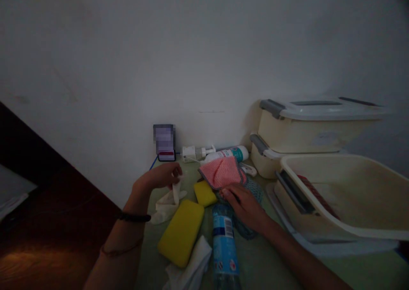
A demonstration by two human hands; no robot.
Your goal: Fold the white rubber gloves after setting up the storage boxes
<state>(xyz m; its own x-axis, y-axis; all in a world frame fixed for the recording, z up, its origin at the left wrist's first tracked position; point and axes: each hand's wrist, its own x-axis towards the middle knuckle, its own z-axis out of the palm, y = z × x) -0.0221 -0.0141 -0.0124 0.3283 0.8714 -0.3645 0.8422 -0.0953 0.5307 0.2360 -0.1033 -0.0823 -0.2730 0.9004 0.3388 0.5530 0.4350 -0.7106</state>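
My left hand (165, 175) is closed in a pinch on a thin white glove (168, 201), which hangs from the fingertips onto the green tabletop. My right hand (244, 205) has its fingers curled at the lower edge of a pink cloth (220, 174) with a grey border. What its fingertips grip, if anything, is hidden. Partly under that hand is a grey-blue mesh cloth (254, 191). Just left of the right fingertips sits a small yellow sponge (205, 193). A clear bottle with a blue label (224, 245) lies below the right hand.
A large yellow sponge (182, 232) rests partly over a white cloth (191, 266). Along the wall are a phone (165, 141), a pump bottle (192, 153) and a white spray bottle (239, 152). Lidded cream boxes (306, 132) stand stacked right, behind an open cream bin (351, 187).
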